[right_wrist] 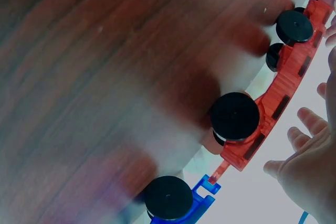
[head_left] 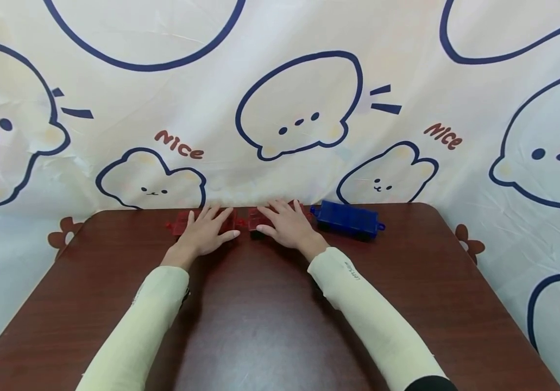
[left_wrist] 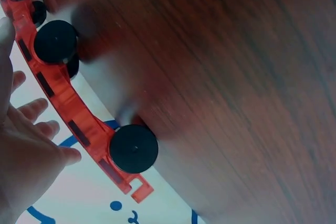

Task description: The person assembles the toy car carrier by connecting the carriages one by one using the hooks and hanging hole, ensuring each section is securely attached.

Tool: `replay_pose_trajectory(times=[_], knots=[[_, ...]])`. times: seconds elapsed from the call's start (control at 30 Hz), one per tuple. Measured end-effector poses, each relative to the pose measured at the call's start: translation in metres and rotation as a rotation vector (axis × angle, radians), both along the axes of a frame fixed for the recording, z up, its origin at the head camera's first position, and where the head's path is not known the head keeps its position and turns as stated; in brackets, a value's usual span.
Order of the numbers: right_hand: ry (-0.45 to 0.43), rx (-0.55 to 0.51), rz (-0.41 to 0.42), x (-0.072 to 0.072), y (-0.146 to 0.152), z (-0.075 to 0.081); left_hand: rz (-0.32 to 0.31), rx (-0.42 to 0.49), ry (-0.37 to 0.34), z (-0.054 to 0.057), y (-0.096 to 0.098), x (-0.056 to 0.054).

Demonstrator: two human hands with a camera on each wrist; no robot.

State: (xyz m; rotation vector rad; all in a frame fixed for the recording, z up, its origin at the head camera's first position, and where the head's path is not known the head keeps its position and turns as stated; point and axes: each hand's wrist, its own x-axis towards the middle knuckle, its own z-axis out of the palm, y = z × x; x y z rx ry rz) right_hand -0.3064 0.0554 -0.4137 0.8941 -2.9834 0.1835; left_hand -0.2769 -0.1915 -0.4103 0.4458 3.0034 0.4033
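Three toy train cars stand in a row along the far edge of the table. My left hand (head_left: pixel 202 233) lies with its fingers stretched and spread over the left red car (head_left: pixel 180 222). The middle red car (head_left: pixel 254 218) is partly hidden under my right hand (head_left: pixel 289 225), whose fingers also reach straight forward. A blue car (head_left: pixel 348 219) stands just right of that hand, untouched. Black wheels (left_wrist: pixel 134 149) and a hooked end show on the left car in the left wrist view. At the other end, a red coupling bar (right_wrist: pixel 219 171) overlaps the blue car's loop in the right wrist view.
The dark brown wooden table (head_left: pixel 260 304) stretches from the cars toward the person. A white cloth (head_left: pixel 280 179) with blue cartoon outlines hangs right behind its far edge and along both sides.
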Motion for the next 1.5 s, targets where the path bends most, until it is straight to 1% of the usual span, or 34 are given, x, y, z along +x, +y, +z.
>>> replay_pose_trajectory(times=[0.1, 0.3, 0.5, 0.63, 0.77, 0.93, 1.27, 1.5], knots=[[0.004, 0.008, -0.005, 0.000, 0.002, 0.000, -0.004, -0.001, 0.007, 0.001, 0.004, 0.000], [0.013, -0.014, 0.002, 0.001, 0.008, 0.000, -0.014, 0.010, 0.033, 0.001, 0.012, 0.001], [0.048, -0.042, 0.011, 0.001, 0.015, 0.005, -0.012, -0.011, 0.080, 0.001, 0.021, 0.002], [0.048, -0.047, -0.002, 0.001, 0.019, 0.008, -0.012, -0.016, 0.098, 0.003, 0.026, 0.004], [0.049, -0.034, -0.014, 0.002, 0.022, 0.010, -0.013, -0.030, 0.127, 0.006, 0.030, 0.006], [0.076, -0.016, -0.028, 0.004, 0.027, 0.011, -0.023, -0.050, 0.155, 0.007, 0.035, 0.006], [0.107, 0.000, -0.045, 0.003, 0.038, 0.014, -0.033, -0.064, 0.184, 0.010, 0.045, 0.007], [0.092, -0.006, -0.057, 0.005, 0.044, 0.014, -0.040, -0.049, 0.181, 0.011, 0.051, 0.009]])
